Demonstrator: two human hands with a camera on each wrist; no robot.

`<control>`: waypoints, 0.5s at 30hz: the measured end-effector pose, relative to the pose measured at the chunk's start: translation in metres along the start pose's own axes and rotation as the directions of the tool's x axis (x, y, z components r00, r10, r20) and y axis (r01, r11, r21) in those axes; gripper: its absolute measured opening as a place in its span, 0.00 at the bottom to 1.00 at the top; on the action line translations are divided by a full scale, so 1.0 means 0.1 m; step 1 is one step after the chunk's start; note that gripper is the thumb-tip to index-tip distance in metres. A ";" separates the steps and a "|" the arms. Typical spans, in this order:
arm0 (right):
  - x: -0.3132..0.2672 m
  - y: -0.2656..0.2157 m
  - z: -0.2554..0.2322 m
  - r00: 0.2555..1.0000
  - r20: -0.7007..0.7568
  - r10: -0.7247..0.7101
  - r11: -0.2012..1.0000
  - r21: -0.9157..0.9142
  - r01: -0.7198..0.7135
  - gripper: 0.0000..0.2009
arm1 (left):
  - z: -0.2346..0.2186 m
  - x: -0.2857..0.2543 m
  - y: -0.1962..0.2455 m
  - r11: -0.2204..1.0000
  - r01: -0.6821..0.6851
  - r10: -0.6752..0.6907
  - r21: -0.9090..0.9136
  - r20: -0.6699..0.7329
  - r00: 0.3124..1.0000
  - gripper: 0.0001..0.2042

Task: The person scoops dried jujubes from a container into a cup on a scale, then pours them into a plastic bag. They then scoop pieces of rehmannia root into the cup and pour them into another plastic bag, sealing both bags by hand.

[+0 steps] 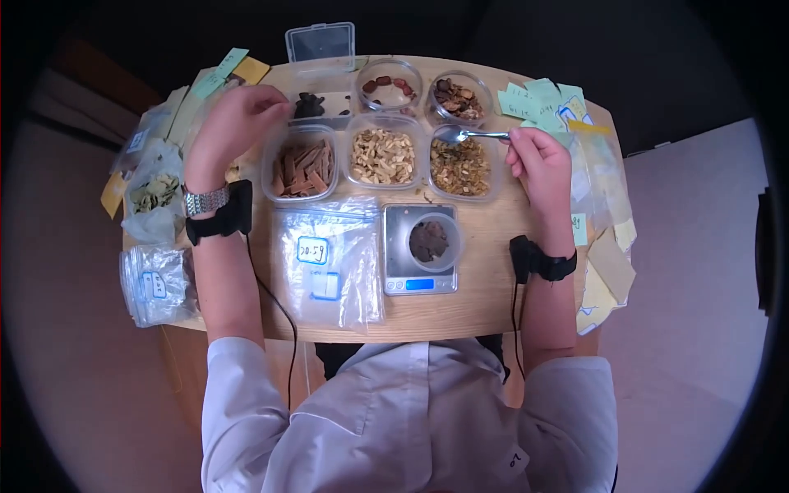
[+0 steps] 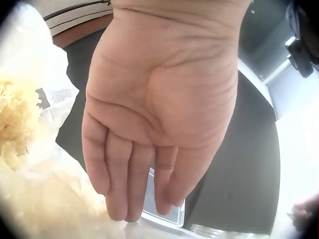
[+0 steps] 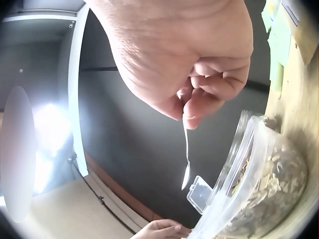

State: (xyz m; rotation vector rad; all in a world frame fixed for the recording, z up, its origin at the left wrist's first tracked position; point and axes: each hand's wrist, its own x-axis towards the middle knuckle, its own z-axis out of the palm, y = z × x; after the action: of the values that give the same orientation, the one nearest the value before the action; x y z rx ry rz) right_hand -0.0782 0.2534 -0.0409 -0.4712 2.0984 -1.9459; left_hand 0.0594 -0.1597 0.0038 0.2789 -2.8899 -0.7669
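My right hand [image 1: 538, 164] pinches the handle of a metal spoon [image 1: 486, 135] between thumb and fingers. The spoon's bowl points left, over a tub of yellowish-brown dried pieces [image 1: 460, 172]. In the right wrist view the spoon [image 3: 187, 154] hangs from the fingertips. My left hand [image 1: 238, 123] hovers at the left edge of a clear hinged box [image 1: 329, 82] that contains dark pieces [image 1: 309, 104]. Its fingers are loosely extended, and the left wrist view shows a bare palm [image 2: 159, 99]. A round cup of dark brown chunks [image 1: 429, 240] stands on a digital scale [image 1: 399, 263].
Tubs of reddish bark strips [image 1: 302, 168] and pale chips [image 1: 382, 156] stand mid-table. Behind are round containers of red dried fruit [image 1: 389, 86] and brown slices [image 1: 457, 100]. Labelled plastic bags [image 1: 329, 271] lie in front. Green notes [image 1: 526, 100] and bags line both sides.
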 end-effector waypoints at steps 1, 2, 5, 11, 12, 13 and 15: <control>0.00 0.00 -0.02 1.000 -0.003 -0.010 1.000 0.015 0.010 0.10 | -0.02 -0.01 0.04 1.000 -0.006 0.005 -0.007 -0.015 1.000 0.11; 0.00 0.00 -0.03 1.000 -0.009 0.003 1.000 0.011 -0.003 0.11 | -0.05 -0.03 0.09 1.000 -0.013 0.012 -0.013 -0.033 0.999 0.11; 0.00 -0.02 0.01 1.000 -0.016 0.019 1.000 0.001 -0.019 0.11 | -0.14 -0.13 0.46 0.996 0.012 -0.019 -0.092 -0.081 0.997 0.09; -0.02 -0.03 -0.04 0.999 -0.039 -0.013 0.998 -0.059 0.010 0.14 | -0.12 -0.40 0.95 0.975 -0.152 0.133 -0.164 -0.119 0.984 0.08; 0.01 0.01 -0.08 0.999 -0.033 -0.032 0.995 -0.093 0.029 0.14 | -0.07 -0.46 0.98 0.970 -0.171 0.154 -0.171 -0.113 0.982 0.08; 0.04 0.07 -0.11 0.999 -0.023 -0.045 0.991 -0.126 0.042 0.15 | -0.03 -0.53 1.01 0.966 -0.185 0.168 -0.180 -0.103 0.980 0.08; 0.07 0.14 -0.15 0.997 -0.031 -0.067 0.977 -0.203 0.059 0.17 | 0.00 -0.73 1.10 0.977 -0.202 0.200 -0.062 -0.038 0.979 0.08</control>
State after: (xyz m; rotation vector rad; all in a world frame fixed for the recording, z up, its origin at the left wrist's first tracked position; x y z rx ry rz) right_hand -0.0920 0.2655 -0.0531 -0.5499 2.3448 -1.7956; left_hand 0.1151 -0.0501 0.0530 -0.0093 -2.8005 -0.8106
